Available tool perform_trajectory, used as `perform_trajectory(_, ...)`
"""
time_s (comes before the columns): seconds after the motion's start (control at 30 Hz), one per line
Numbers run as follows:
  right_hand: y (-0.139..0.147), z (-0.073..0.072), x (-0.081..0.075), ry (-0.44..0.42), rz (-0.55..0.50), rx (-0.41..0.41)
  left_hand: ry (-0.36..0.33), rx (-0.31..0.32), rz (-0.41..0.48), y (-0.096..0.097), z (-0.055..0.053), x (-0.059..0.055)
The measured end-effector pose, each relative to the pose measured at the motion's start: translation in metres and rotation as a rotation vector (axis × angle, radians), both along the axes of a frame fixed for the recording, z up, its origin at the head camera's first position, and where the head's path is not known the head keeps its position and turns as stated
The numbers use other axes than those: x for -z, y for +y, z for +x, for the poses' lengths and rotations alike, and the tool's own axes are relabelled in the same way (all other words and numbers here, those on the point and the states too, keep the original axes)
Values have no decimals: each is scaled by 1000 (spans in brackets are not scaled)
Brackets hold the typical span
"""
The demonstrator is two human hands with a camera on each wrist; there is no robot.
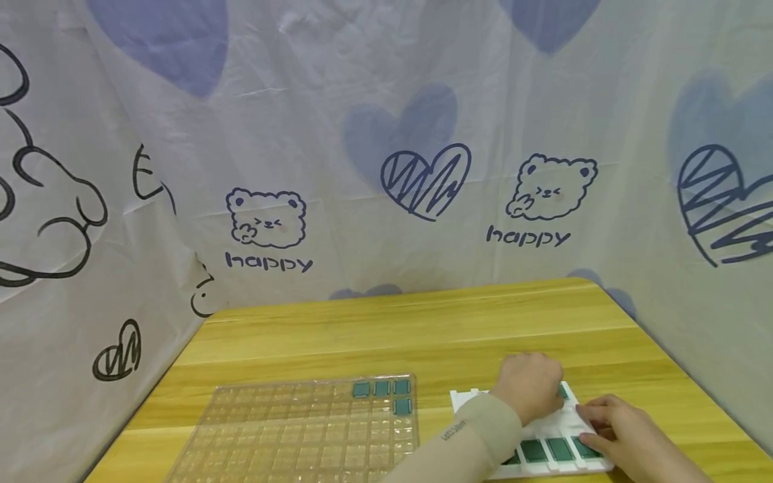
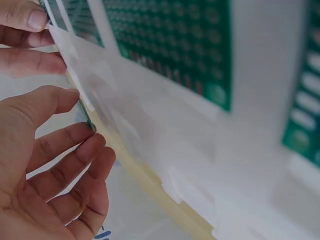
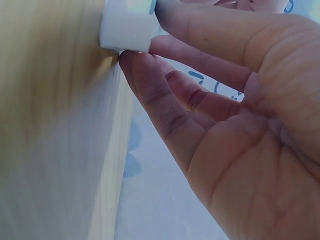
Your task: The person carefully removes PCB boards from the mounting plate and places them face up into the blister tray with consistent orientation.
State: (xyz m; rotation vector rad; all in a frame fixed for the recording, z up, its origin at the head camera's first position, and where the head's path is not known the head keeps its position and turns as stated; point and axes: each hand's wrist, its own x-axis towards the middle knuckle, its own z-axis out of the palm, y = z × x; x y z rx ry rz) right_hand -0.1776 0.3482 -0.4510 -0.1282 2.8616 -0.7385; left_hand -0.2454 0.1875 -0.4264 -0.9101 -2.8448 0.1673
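Note:
A white tray point(image 1: 546, 428) lies at the right of the table, with green perforated circuit boards point(image 1: 560, 449) in its front row and another at its back right corner. My left hand point(image 1: 531, 386) reaches over the tray's back part. In the left wrist view, its thumb and index finger pinch a thin green circuit board point(image 2: 88, 117), seen edge-on beside the tray. My right hand point(image 1: 628, 433) holds the tray's right side. In the right wrist view, its thumb is on top and its fingertips point(image 3: 142, 62) press against the white edge.
A clear plastic tray point(image 1: 290, 429) with many small compartments lies to the left; several green boards point(image 1: 382, 388) sit in its back right corner. Printed white cloth point(image 1: 338, 235) hangs behind and beside the wooden table point(image 1: 362, 329).

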Motion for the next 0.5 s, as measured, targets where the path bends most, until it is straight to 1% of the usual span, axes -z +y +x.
perform_trajectory(0.13, -2, -2, 0, 10, 11, -12, -56, 5, 36, -10, 2, -7)
perform_trajectory(0.23, -2, -3, 1, -3, 16, -14, -87, 17, 74, -20, 4, -13)
perform_trajectory(0.33, -1, -4, 1, -25, 17, -8, -89, 34, 114, -30, 5, -16)
perform_trajectory(0.5, 1, -5, 2, -42, 18, -5, -84, 54, 164, -49, 5, -17)
